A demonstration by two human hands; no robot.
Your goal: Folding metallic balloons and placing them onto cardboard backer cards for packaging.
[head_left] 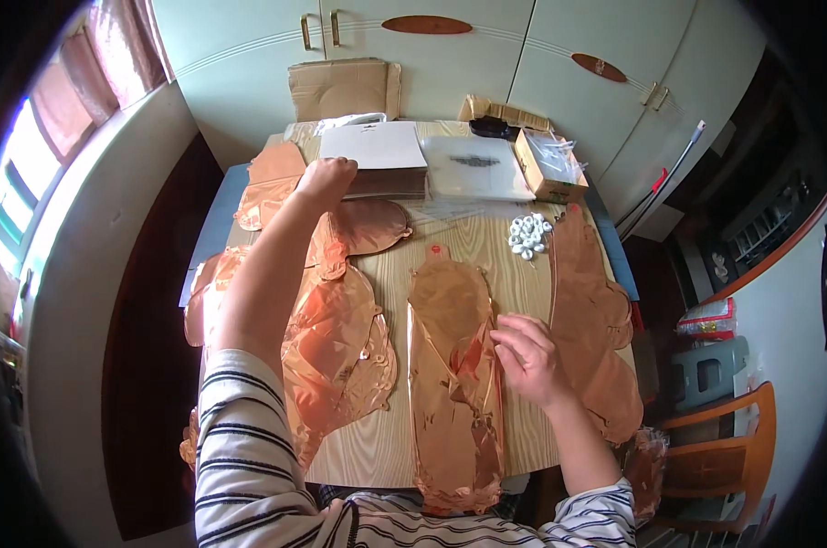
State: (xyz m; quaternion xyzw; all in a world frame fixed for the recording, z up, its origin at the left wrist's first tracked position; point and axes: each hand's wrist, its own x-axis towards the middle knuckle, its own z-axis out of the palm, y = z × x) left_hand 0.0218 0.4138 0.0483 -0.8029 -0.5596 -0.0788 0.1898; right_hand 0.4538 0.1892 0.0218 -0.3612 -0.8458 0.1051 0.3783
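Note:
A flat rose-gold foil balloon (450,365) lies lengthwise in front of me, creased in the middle, with a small tab at its far end. My right hand (530,358) is beside its right edge, fingers stretched and a little apart, holding nothing visible. Reaching far forward, my left hand (329,180) is closed at the left edge of a stack of white cards (374,146). Whatever its fingers pinch is hidden. Under and beside my left forearm lie more rose-gold foil balloons (331,365), overlapping. Another folded foil balloon (587,320) lies along the table's right side.
A clear plastic bag pile (477,168) sits right of the cards, beside a cardboard box (552,173) of clear plastic pieces. Small white rings (528,235) lie in a heap nearby. Flattened cardboard (345,89) leans against pale cabinets (431,55). A wooden chair (719,457) stands at right.

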